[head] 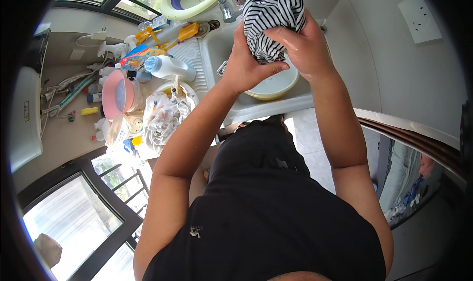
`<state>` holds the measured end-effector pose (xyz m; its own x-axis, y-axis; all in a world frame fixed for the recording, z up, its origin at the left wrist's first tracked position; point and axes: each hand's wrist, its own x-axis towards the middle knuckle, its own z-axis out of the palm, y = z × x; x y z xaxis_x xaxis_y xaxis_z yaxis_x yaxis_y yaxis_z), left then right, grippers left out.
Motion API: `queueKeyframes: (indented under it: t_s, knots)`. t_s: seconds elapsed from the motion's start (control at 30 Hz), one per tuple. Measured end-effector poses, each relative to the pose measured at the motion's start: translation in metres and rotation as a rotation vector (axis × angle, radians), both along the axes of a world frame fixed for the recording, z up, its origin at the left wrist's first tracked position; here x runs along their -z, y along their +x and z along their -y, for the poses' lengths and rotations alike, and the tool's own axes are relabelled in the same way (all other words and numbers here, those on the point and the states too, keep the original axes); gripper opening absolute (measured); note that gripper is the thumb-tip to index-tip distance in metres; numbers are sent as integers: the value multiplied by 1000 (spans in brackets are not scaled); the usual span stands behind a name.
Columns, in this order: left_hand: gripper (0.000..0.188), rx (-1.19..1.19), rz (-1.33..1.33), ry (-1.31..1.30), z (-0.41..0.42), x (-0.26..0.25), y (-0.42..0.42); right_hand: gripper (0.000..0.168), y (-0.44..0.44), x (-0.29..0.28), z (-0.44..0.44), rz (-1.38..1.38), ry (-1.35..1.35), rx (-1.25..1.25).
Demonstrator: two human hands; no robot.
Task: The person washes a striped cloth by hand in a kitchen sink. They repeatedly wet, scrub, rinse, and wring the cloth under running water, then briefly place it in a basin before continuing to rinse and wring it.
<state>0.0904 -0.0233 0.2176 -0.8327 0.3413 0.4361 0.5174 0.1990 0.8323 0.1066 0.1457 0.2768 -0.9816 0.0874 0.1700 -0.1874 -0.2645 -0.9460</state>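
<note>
Bunched between my two hands is a black-and-white striped cloth [273,13], held up over the sink [218,44]. My left hand [245,65] grips its left and lower side, thumb pointing right. From the right, my right hand [308,46] presses its thumb across the front of the folds; its skin looks wet. Below the cloth, a round basin [275,85] with a pale inside and a yellowish outer wall sits in the sink, partly hidden by my hands. A small bit of striped fabric [221,68] shows at the sink's left, behind my left wrist.
A chrome faucet [227,13] rises behind the sink. On the ribbed drainboard [190,57] to the left lie a white bottle with a blue cap [170,67] and an orange brush [188,31]. Nearer stand a pink basin [118,94] and a container heaped with whitish cloth or plastic [166,114].
</note>
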Motion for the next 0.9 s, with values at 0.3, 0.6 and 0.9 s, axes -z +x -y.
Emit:
queueKeyframes:
  t_s: [0.3,0.6,0.9]
  knots:
    - [44,-41,380,-49,-12,-8,-16,58,24,109,-74,423,-269,310]
    - [48,140,376,-315,-16,-37,-16,150,28,122,10,-45,-225,-289]
    - [53,55,486,403,17,-39,-10,68,26,108,40,148,43,-390]
